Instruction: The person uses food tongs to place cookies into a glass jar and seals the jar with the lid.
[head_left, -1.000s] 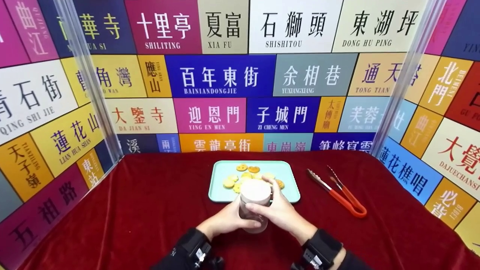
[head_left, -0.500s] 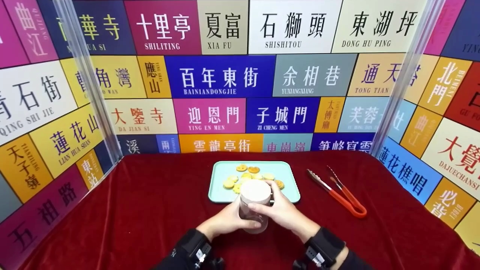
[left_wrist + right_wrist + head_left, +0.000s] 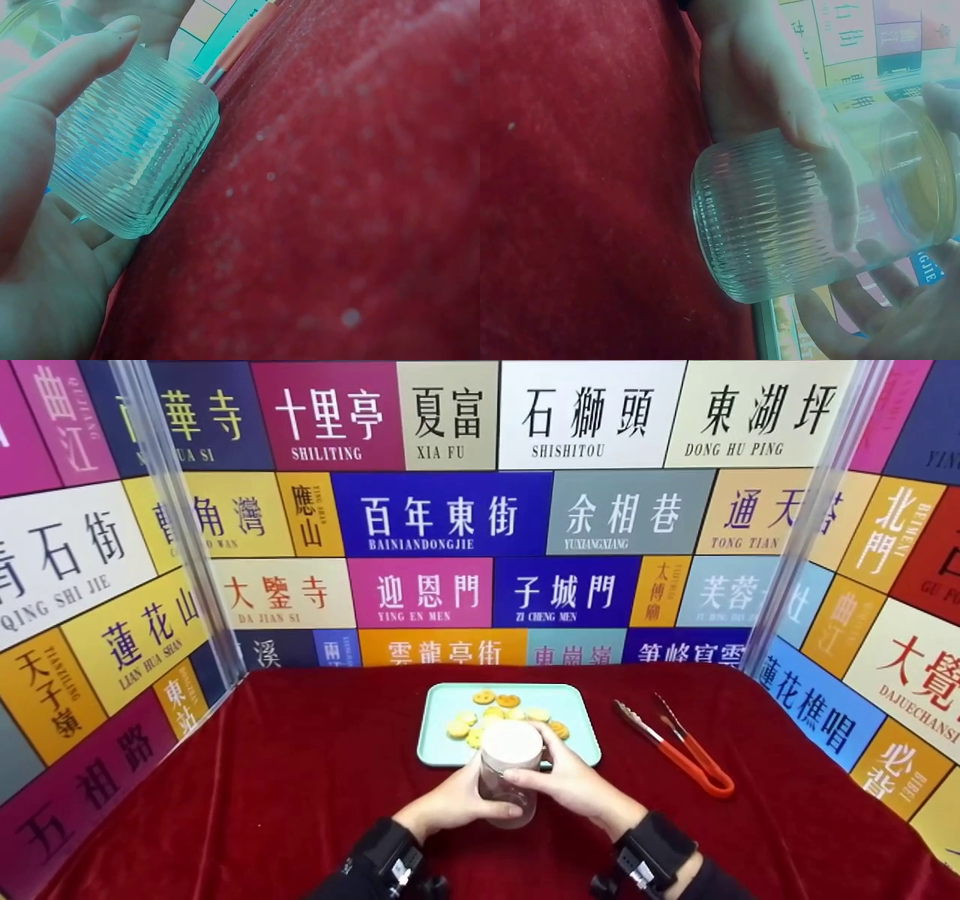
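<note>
A clear glass jar with ribbed lower walls and a pale round lid stands near the middle of the red cloth. My left hand grips the jar's lower body, its thumb across the near side. Higher up, my right hand curls round the jar close to the lid, fingers on the far side. In the right wrist view, the ribbed glass shows between both hands. The left wrist view shows the jar's base close to the cloth. Whether the jar holds anything is unclear.
Behind the jar lies a mint-green tray bearing several round biscuits. Red-handled metal tongs lie spread at its right. Red velvet cloth covers the table, with colourful lettered walls around it.
My right hand has turned slightly round the top of the jar, its thumb and wrist shifting a little to the right. The left hand and the jar stay in place.
</note>
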A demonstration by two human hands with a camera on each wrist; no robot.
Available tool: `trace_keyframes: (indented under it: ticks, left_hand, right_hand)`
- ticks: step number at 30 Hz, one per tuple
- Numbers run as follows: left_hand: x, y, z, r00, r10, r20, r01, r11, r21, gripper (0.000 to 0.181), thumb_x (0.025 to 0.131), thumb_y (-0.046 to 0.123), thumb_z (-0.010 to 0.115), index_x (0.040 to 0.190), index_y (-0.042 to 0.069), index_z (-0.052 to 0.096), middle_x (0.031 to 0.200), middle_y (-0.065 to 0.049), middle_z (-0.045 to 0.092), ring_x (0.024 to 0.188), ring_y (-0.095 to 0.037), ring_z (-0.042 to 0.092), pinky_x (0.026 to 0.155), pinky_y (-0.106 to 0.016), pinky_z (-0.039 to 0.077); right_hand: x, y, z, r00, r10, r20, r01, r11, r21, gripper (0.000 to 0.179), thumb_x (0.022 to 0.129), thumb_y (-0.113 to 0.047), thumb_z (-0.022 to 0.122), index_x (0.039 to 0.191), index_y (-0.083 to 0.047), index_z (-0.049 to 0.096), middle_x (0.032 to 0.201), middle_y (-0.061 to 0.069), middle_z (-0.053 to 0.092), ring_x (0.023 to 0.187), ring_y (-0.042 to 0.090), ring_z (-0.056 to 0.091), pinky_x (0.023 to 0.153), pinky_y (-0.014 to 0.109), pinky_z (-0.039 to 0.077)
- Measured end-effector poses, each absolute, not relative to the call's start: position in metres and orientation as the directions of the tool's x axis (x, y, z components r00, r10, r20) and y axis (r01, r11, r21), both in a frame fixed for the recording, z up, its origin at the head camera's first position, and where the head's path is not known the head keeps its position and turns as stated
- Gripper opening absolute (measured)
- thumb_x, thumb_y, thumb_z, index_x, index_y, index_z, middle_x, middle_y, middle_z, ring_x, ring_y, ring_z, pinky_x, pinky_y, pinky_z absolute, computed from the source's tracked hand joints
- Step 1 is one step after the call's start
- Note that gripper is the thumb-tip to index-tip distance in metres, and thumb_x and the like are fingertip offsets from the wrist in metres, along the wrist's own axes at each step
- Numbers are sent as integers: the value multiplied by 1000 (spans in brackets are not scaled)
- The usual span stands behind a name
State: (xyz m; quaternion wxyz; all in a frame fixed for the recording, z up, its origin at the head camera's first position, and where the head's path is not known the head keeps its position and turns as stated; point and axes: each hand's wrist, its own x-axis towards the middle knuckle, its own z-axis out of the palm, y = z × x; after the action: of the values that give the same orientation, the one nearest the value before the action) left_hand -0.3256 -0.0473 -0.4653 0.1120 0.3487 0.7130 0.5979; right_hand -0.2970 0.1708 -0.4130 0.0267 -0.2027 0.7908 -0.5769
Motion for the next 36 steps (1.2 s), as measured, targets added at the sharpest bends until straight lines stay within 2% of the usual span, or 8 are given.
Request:
trace_keyframes:
  ticks: [6, 11, 16, 26, 30, 36]
  left_hand:
    - [-325, -47, -466, -728, 633, 263, 372, 42, 927, 88, 88, 12, 88, 159, 10, 36, 147, -2, 58, 134, -16, 58, 115, -29, 43]
    - [-326, -47, -467, -733, 635, 245, 345, 37, 938, 89, 88, 12, 89, 160, 14, 36, 149, 1, 56, 133, -15, 59, 115, -30, 44]
    - [-327, -47, -467, -737, 630, 245, 353, 49, 934, 91, 88, 13, 89, 160, 15, 35, 149, 3, 55, 135, -14, 57, 116, -30, 43]
    - [-327, -47, -465, -732, 635, 247, 364, 59, 929, 87, 88, 15, 90, 157, 15, 38, 147, 4, 58, 134, -14, 59, 117, -30, 42]
    - [-327, -46, -465, -725, 639, 257, 374, 52, 926, 87, 88, 15, 89, 159, 13, 37, 148, 2, 57, 135, -14, 58, 117, -29, 41]
    - [-326, -47, -464, -723, 638, 267, 392, 60, 918, 85, 89, 14, 88, 158, 10, 39, 147, -1, 59, 133, -15, 59, 117, -34, 43]
  right_hand:
    - [-287, 157, -413, -953, -215, 211, -268, 284, -921, 98, 84, -33, 92, 162, -15, 35, 145, 12, 58, 128, 28, 56, 107, 47, 43]
    - [-282, 145, -417, -963, -90, 255, -271, 345, -899, 91, 80, -38, 94, 153, -16, 44, 139, 13, 63, 125, 27, 61, 106, 48, 45]
    - [-281, 141, -419, -964, -47, 262, -259, 384, -886, 84, 79, -44, 93, 146, -16, 49, 132, 10, 67, 120, 26, 64, 104, 49, 47]
    - [-284, 147, -417, -963, -94, 252, -268, 360, -893, 82, 83, -43, 91, 149, -17, 50, 136, 10, 65, 124, 25, 62, 108, 49, 45]
    - [-287, 152, -415, -958, -165, 235, -277, 313, -909, 80, 87, -40, 89, 151, -15, 49, 140, 9, 62, 127, 24, 59, 110, 48, 43]
    - [-293, 165, -413, -936, -293, 196, -269, 234, -934, 77, 91, -30, 86, 155, -13, 48, 141, 10, 60, 125, 27, 55, 105, 44, 44]
